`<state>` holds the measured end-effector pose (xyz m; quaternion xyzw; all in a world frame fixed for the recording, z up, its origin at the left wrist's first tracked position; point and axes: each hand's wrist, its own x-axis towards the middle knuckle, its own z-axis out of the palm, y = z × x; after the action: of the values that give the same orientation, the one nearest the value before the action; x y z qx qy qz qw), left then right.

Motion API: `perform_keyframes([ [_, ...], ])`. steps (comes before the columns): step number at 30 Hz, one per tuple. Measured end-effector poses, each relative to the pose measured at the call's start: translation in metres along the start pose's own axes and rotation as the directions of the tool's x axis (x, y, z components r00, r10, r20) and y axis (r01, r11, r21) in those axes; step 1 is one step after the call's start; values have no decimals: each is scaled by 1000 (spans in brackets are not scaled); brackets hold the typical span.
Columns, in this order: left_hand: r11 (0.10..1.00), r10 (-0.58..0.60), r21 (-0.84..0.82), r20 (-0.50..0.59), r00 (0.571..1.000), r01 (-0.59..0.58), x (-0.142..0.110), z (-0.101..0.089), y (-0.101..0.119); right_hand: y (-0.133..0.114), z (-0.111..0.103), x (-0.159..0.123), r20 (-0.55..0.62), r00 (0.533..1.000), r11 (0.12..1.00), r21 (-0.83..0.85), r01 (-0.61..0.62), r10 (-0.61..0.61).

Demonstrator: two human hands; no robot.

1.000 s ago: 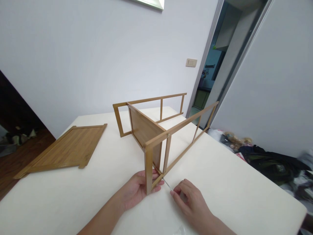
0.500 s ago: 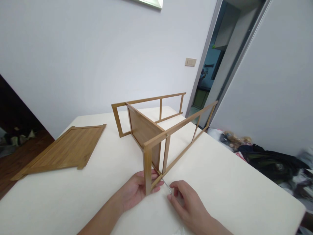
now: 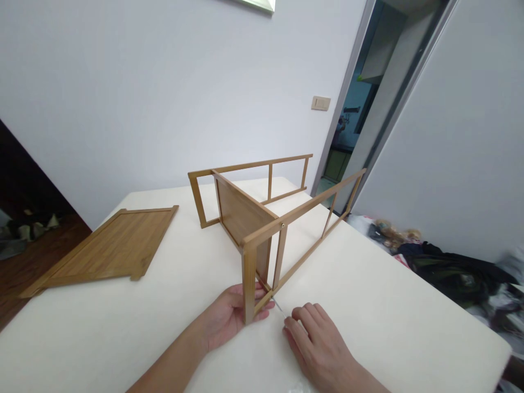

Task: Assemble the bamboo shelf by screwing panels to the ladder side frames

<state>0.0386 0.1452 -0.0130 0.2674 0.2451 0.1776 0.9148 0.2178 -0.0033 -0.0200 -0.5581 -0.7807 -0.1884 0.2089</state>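
Observation:
A partly built bamboo shelf frame (image 3: 262, 229) lies on its side on the white table (image 3: 368, 295). It has two ladder-like side rails and one fitted panel. My left hand (image 3: 227, 319) is closed round the foot of the near upright post. My right hand (image 3: 317, 341) sits just right of that corner, fingers curled on a thin metal hex key (image 3: 280, 307) whose tip points into the lower rail joint.
A loose bamboo shelf panel (image 3: 108, 251) lies flat at the table's left side, overhanging the edge. Dark bags and clutter (image 3: 454, 270) lie beyond the right edge. An open doorway (image 3: 360, 109) is behind the frame. A bit of clear plastic (image 3: 298, 386) shows at the bottom.
My right hand has turned on the hex key, fingers rolling over it and back, while staying at the same corner. My left hand and the frame have not moved.

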Motion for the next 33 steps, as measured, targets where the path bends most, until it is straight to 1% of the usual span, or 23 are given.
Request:
perform_keyframes([
  [4, 1000, 6, 11, 19, 1000, -6, 0, -1, 0, 1, 1, -3, 14, 1000, 998, -65, 21, -20],
  [7, 1000, 14, 8, 20, 1000, -14, 0, -1, 0, -2, -2, 2, -18, 999, 996, -86, 31, -33],
  [10, 1000, 15, 10, 18, 1000, -15, 1, -2, 0, -5, -5, 8, -65, 997, 997, -72, 28, -33],
  [14, 1000, 9, 21, 17, 1000, -10, 0, -1, 0, -7, -8, 12, -106, 994, 999, 7, -37, 37],
  [20, 1000, 5, 28, 3, 1000, -5, -1, 1, 1, -4, -8, 9, -73, 984, 970, 195, -143, 160],
  [23, 999, 4, 33, 10, 1000, -4, -1, 1, 1, -2, -6, 8, -20, 964, 911, 332, -243, 265],
  [26, 999, 5, 41, 17, 1000, -5, -1, 0, 1, 0, -3, 9, 78, 926, 816, 451, -363, 369],
  [29, 999, 3, 45, 19, 1000, -4, -1, -1, 1, 4, -2, 10, 163, 898, 737, 521, -430, 408],
  [33, 999, -1, 37, 19, 1000, 0, -1, -1, 1, 9, -2, 12, 227, 877, 661, 584, -471, 425],
])
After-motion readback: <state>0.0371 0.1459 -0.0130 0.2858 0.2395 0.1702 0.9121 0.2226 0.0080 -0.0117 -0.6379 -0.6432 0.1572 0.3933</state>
